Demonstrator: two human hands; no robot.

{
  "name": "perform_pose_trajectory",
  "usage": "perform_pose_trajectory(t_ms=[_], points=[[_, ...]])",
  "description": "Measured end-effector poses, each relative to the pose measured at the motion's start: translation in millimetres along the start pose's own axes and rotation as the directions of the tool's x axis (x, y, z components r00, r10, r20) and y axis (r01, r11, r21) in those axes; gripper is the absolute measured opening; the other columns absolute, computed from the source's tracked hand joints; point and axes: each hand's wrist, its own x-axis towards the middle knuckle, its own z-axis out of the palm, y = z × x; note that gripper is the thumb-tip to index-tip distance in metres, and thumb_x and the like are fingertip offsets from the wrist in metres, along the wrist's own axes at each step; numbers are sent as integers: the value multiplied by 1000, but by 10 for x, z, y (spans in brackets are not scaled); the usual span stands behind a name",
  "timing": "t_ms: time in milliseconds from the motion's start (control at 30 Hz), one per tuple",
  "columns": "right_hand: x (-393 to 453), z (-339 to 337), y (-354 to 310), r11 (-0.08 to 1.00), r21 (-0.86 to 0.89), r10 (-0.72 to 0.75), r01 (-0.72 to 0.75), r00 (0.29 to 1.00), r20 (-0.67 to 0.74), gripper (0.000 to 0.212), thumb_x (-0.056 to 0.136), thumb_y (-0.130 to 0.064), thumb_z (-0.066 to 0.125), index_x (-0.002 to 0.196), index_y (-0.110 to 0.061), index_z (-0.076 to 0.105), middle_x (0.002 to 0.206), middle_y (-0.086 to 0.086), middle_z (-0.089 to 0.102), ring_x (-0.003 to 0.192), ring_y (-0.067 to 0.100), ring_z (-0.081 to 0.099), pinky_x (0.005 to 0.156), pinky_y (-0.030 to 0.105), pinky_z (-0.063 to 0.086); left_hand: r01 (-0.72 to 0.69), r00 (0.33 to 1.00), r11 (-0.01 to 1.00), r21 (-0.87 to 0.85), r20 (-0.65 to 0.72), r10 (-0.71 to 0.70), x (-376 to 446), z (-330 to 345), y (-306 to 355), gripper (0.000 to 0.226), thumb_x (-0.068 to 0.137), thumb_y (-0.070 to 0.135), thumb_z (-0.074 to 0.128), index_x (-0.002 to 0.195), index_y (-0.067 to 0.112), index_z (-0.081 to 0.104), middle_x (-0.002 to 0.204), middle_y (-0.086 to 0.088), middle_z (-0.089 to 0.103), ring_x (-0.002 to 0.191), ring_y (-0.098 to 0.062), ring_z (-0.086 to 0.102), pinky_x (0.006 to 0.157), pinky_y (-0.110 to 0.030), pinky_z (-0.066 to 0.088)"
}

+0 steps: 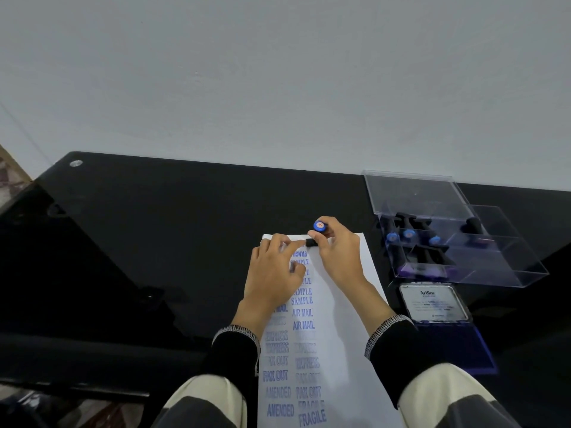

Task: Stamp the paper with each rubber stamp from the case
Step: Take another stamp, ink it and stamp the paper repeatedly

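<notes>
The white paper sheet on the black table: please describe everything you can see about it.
The white paper sheet lies flat on the glossy black table, running away from the person. Two columns of blue stamped words cover it: FRAGILE, SAMPLE, AIR MAIL, EXPRESS, FAX OUT, AMENDED, some faint. The left hand rests on it with fingers spread. The right hand grips a blue-capped black rubber stamp near its far edge.

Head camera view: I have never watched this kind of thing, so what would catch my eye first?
Probably the white paper in the middle of the black table, covered in blue words like SAMPLE and AIR MAIL. At its far end the right hand grips a blue-topped stamp pressed on the sheet, while the left hand touches the stamp's base. A clear case of stamps sits right.
</notes>
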Motion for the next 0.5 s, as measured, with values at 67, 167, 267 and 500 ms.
perform_pose_trajectory(t_ms=[67, 167, 267, 500], points=[[2, 7, 5, 1000, -10, 0, 0, 1000, 0, 18, 90, -17, 62, 108, -14, 60, 98, -1, 64, 78, 0, 59, 67, -2, 42, 6, 1000, 1000, 3, 6, -6, 0, 0, 0, 47, 91, 37, 50, 138, 30, 48, 130, 6, 46, 115, -10, 41, 96, -24, 27], [13, 22, 27, 999, -45, 20, -20, 1000, -4, 21, 90, -19, 62, 111, -14, 60, 102, 0, 65, 80, 4, 60, 67, -1, 42, 8, 1000, 1000, 3, 0, -8, 0, 1, 4, 47, 92, 38, 51, 138, 29, 48, 131, 5, 46, 116, -11, 42, 96, -24, 27], [18, 44, 42, 996, -82, 32, -33, 999, -12, 24, 91, -20, 62, 113, -14, 60, 105, 1, 65, 89, 8, 60, 71, 2, 40, 19, 1000, 1000, -4, 3, -19, 2, -1, 10, 49, 92, 39, 50, 139, 24, 46, 133, 5, 45, 118, -10, 41, 99, -24, 28], [10, 54, 36, 987, -156, 26, -27, 1000, -3, 27, 90, -19, 62, 115, -12, 59, 107, 4, 65, 96, 14, 61, 85, 25, 52, 316, 926, 946, -76, -190, -325, -14, -33, -9, 55, 87, 30, 59, 137, 10, 46, 143, -4, 41, 143, -22, 20, 119, -45, 3]])
